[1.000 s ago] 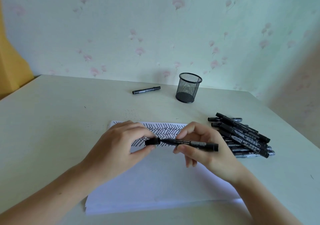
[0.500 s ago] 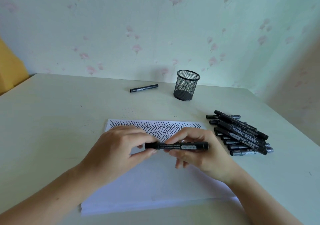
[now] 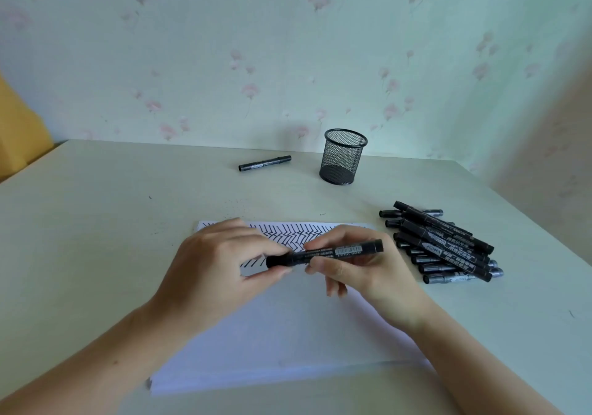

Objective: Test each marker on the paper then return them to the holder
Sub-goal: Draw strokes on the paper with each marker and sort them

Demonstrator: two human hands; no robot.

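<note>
I hold one black marker [image 3: 333,252] level over the white paper [image 3: 288,334]. My left hand [image 3: 217,270] pinches its capped left end, and my right hand [image 3: 358,267] grips the barrel near the label. The cap sits on the marker. Rows of black herringbone strokes [image 3: 288,233] fill the paper's far edge, partly hidden behind my hands. The black mesh holder [image 3: 342,157] stands upright at the back of the table and looks empty. A pile of several black markers [image 3: 445,245] lies to the right of the paper.
A single black marker [image 3: 264,163] lies on the table left of the holder. The pale table [image 3: 96,222] meets a flowered wall behind, and its right edge runs close past the marker pile. A yellow object [image 3: 19,133] stands at the far left.
One second ago the cap sat a little off the marker's tip; my hands have pushed it on. The marker's right end has tilted slightly upward.
</note>
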